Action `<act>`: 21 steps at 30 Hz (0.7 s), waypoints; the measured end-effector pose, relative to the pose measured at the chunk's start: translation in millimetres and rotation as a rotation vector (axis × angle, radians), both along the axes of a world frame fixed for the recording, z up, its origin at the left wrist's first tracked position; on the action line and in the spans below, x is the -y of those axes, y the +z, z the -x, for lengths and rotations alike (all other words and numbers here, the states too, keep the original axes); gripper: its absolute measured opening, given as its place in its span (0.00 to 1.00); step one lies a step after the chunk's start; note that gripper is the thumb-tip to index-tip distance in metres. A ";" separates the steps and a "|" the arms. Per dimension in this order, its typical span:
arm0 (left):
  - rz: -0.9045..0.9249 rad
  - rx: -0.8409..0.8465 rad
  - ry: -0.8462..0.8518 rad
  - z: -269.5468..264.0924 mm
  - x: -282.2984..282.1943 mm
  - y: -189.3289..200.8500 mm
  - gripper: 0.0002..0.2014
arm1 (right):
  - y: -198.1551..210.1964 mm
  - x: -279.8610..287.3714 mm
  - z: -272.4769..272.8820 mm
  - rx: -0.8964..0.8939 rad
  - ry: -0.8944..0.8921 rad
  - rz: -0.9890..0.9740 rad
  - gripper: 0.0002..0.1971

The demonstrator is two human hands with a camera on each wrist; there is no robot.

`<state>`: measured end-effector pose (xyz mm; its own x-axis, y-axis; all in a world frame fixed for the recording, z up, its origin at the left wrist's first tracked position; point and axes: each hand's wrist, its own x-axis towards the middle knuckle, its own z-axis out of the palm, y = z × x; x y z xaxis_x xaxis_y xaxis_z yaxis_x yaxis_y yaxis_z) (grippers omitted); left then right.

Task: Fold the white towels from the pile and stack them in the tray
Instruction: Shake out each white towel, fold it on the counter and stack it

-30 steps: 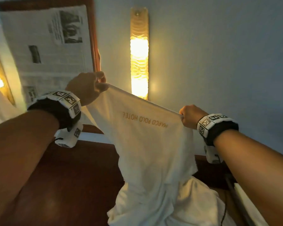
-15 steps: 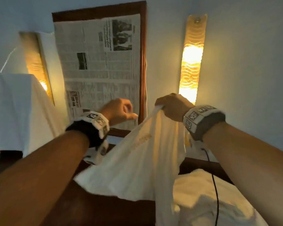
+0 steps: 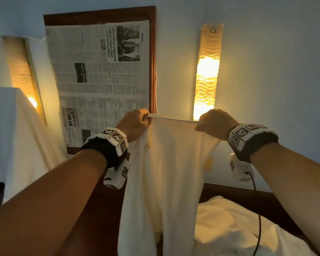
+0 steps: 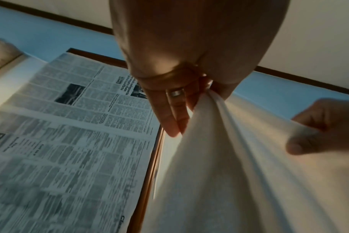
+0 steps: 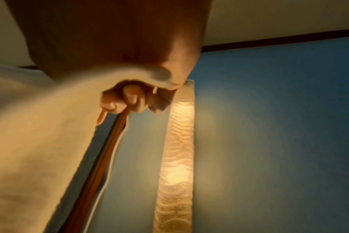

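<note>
- the left hand [image 3: 135, 124], at the centre of the head view, pinches one top corner of a white cloth towel with faint gold lettering [image 3: 166, 174], fingers curled onto the hem.
- the right hand [image 3: 214, 123], right of centre, is clamped on the other top corner, fingers curled round the hem.
- the towel hangs from both hands, its top edge stretched between them.
- a rumpled pile of white towels [image 3: 235, 230] lies at lower right.
- a newspaper sheet [image 3: 100, 80] covers a wood-framed panel at upper centre, beside a glowing amber wall lamp [image 3: 207, 74].
</note>
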<state>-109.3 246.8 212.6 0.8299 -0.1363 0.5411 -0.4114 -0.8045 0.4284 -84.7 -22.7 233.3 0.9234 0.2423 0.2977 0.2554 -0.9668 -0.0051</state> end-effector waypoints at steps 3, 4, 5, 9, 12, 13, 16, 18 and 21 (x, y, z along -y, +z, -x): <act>0.015 0.037 0.081 -2.4 -0.7 3.6 0.09 | -7.6 17.6 -15.8 -0.005 -0.027 -0.036 0.15; 0.035 0.046 0.116 -3.0 -0.5 1.3 0.09 | -11.0 21.1 -19.8 -0.012 -0.032 -0.047 0.16; 0.056 0.048 0.146 -3.5 -0.1 -2.7 0.09 | -15.0 23.6 -24.0 -0.001 -0.031 -0.060 0.15; 0.139 -0.012 0.185 -5.7 -1.0 -31.5 0.08 | -19.3 14.8 -27.6 0.150 0.054 -0.109 0.07; 0.117 -0.070 0.180 -5.8 2.6 -47.3 0.07 | -5.9 -9.2 -15.9 0.264 0.179 -0.299 0.06; 0.072 -0.084 0.167 -5.4 6.6 -50.7 0.07 | 0.0 -19.8 -11.3 0.303 0.236 -0.343 0.06; -0.004 -0.118 0.041 -5.4 23.6 -54.0 0.13 | 13.3 -55.5 4.7 0.331 0.341 -0.335 0.03; 0.066 -0.127 -0.087 -8.4 28.3 -48.1 0.13 | 13.7 -76.7 9.9 0.305 0.348 -0.276 0.01; 0.156 -0.066 -0.198 -10.5 14.8 -34.0 0.11 | 2.5 -99.7 12.6 0.344 0.315 -0.292 0.02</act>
<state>-98.8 232.0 178.6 0.8298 -0.2185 0.5136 -0.5211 -0.6330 0.5726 -97.2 77.1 235.8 0.6575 0.3533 0.6655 0.5662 -0.8145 -0.1270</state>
